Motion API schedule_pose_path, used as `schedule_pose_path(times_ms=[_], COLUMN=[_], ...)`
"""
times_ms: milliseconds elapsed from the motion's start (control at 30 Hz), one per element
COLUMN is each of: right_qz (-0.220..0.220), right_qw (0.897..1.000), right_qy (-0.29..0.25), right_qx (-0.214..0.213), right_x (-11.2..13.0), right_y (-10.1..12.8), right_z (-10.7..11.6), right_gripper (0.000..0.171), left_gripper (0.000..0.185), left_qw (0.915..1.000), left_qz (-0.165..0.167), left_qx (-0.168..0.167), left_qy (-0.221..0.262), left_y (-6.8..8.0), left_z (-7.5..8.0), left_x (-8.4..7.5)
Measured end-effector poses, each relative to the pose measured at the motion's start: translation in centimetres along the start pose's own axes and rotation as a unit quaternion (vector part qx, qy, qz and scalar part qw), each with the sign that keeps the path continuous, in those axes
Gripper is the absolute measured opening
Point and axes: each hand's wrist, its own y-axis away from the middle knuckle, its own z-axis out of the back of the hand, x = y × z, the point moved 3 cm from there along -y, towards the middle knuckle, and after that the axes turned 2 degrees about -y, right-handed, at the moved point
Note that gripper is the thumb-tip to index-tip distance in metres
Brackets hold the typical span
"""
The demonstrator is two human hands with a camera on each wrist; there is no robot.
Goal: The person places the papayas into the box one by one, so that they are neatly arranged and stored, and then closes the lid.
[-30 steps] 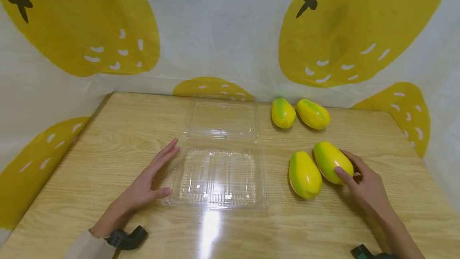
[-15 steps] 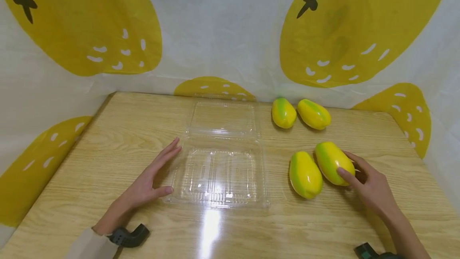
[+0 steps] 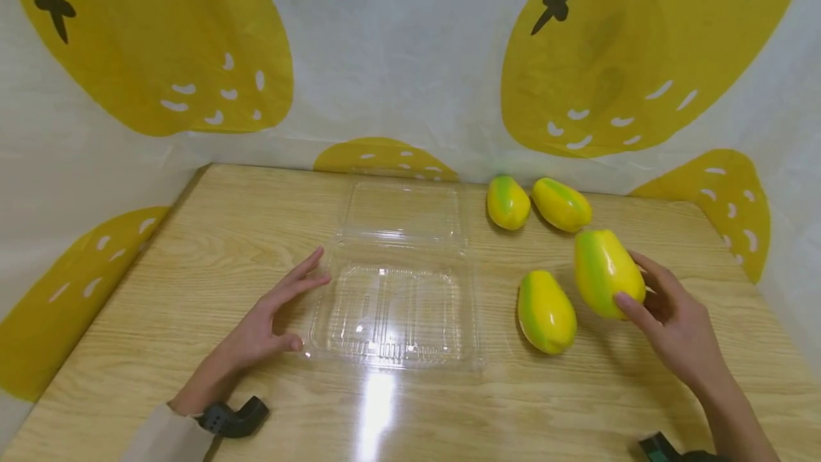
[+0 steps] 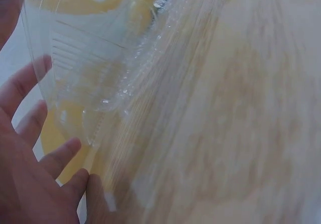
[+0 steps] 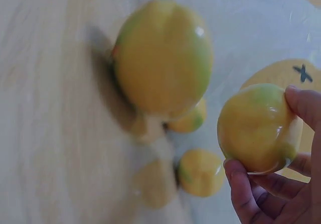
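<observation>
My right hand [image 3: 680, 326] holds a glossy yellow papaya [image 3: 608, 273] with a green stripe, thumb on its near side and fingers round its right side. It is raised over the table, with a shadow below. Just left of it lies a second papaya [image 3: 546, 312], which looms large in the right wrist view. A clear plastic clamshell box [image 3: 394, 358] lies unfolded in the middle, its lid [image 3: 404, 209] laid back towards the wall. Beside the box's left edge my left hand [image 3: 263, 319] is spread, its fingers [image 4: 30, 83] overlapping the clear rim in the left wrist view.
Two more papayas, one upright-looking [image 3: 508, 202] and one slanted [image 3: 561, 204], lie at the back right of the wooden table [image 3: 212, 234]. Behind stands a white cloth [image 3: 398, 48] printed with big yellow fruit. A dark strap device [image 3: 234, 418] sits on my left wrist.
My right hand has lifted the papaya off the table and shifted slightly right and back with it. My left hand stays beside the box, its fingers moved a little.
</observation>
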Motion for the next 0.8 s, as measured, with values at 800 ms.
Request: schedule_pose_path(times_ms=[800], right_qz=[0.131], right_qw=[0.987], right_qy=[-0.095], right_qx=[0.012], right_x=[9.0], right_y=[-1.8], right_z=[-3.7], right_gripper=[0.076], left_gripper=[0.068], left_qw=[0.999], left_qz=[0.027], left_qx=[0.015], left_qy=[0.032], left_y=[0.2], left_z=[0.3], left_x=[0.3])
